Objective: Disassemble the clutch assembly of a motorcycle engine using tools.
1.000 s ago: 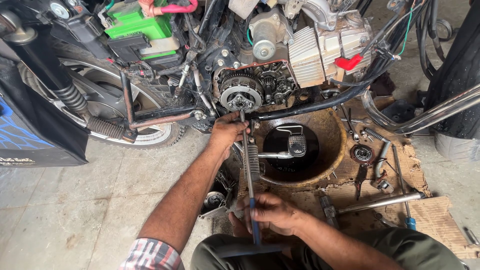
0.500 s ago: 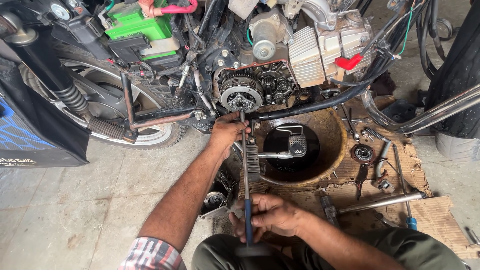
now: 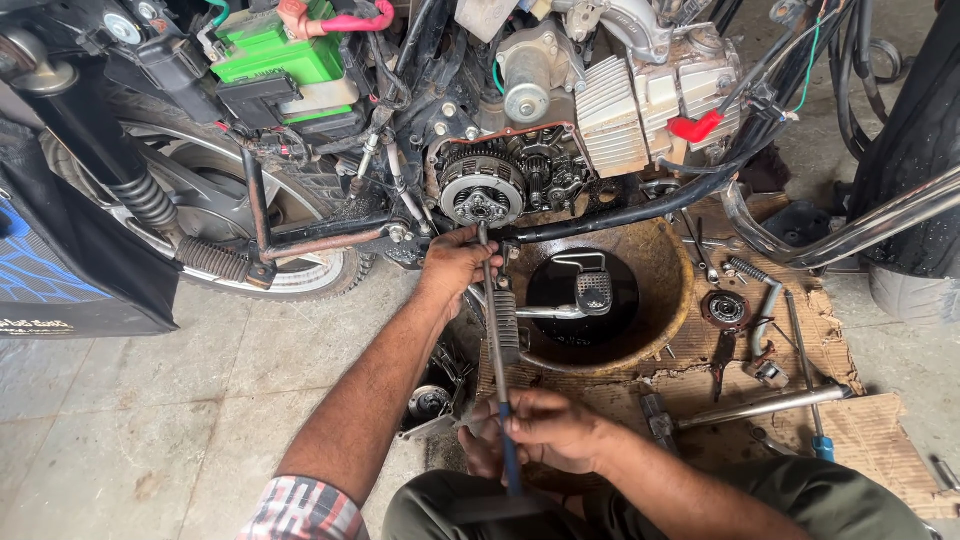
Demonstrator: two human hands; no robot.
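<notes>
Fingers of the left hand [image 3: 455, 262] pinch the top of a long driver tool [image 3: 497, 345], right under the round clutch [image 3: 482, 190] of the motorbike engine [image 3: 560, 130]. The right hand [image 3: 550, 432] is wrapped tight around its blue handle. It looks like a clutch bolt is being turned. Next needs a straight, steady twist. A dirty oil pan [image 3: 665, 300] sits just beside.

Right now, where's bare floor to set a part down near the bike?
Bare concrete floor lies left of the left hand and its forearm, below the rear wheel. Crowded: the cardboard right of the oil pan carries loose tools and parts; the right hand holds the long tool.
</notes>
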